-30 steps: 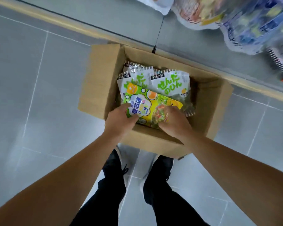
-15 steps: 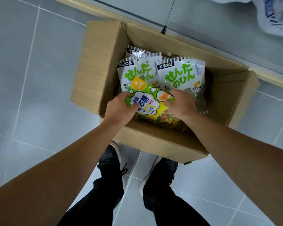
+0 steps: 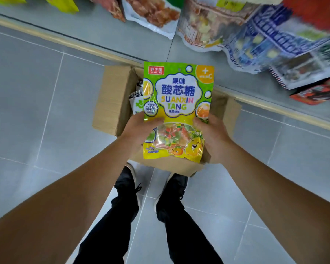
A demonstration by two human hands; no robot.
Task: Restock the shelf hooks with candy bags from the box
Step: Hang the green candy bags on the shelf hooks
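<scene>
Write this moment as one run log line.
stage: pick | both hands hold green candy bag above box | left hand | right hand

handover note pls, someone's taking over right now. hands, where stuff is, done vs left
Left hand: grips the left edge of the green-yellow candy bag.
Right hand: grips its right edge.
The bag is upright, front to the camera, held above the cardboard box on the floor.
At least one white bag shows in the box; the rest of the inside is hidden behind the held bag.
Hanging snack bags are blurred at the top; no hook can be made out.
Done: one bag out of the box.
Left: hang it, then go on with the remaining bags.
</scene>
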